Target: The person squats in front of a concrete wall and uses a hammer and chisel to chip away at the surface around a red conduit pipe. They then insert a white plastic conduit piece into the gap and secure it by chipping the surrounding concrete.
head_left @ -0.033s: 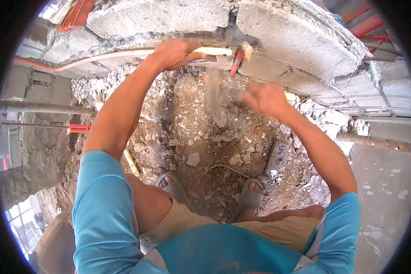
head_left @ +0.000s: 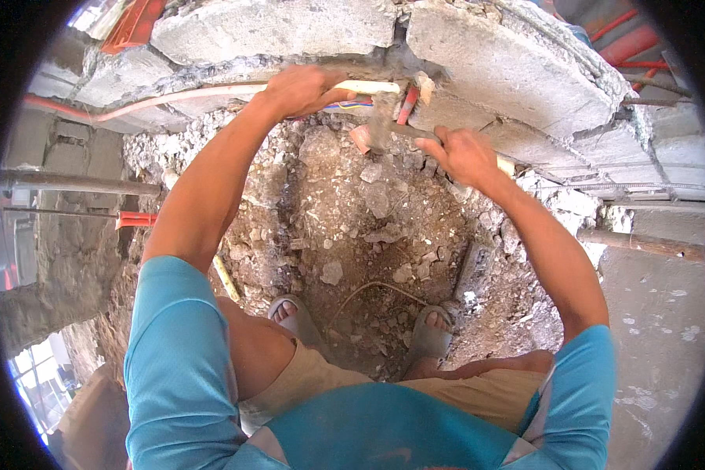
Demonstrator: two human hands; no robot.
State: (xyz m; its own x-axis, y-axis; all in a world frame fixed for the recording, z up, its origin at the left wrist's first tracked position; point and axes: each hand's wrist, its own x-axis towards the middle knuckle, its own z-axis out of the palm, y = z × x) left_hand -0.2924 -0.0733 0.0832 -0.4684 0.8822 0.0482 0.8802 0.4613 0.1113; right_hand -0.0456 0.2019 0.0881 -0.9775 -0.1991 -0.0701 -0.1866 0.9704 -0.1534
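Note:
My left hand [head_left: 305, 92] is closed round a cream plastic pipe [head_left: 368, 87] along the broken block wall. The pipe's end sticks out to the right of my fingers. Just below it shows a bundle of coloured wires [head_left: 351, 103]. My right hand [head_left: 464, 155] grips the handle of a hammer [head_left: 407, 131]. Its grey, motion-blurred head is just below the pipe's end; whether they touch I cannot tell. Beside the head, a short red tube [head_left: 406, 106] stands against the wall. An orange broken piece [head_left: 360, 139] lies below it.
Concrete blocks [head_left: 509, 63] form the wall ahead. Rubble [head_left: 352, 204] covers the ground round my sandals. A thin bent cable [head_left: 376, 283] lies between my feet, and a yellow pipe piece [head_left: 226, 278] by my left knee. A metal bar [head_left: 82, 185] juts in from the left.
My right hand and the hammer have moved up toward the wall, and the hammer head is now closer to the pipe's end. My left hand stays in place on the pipe.

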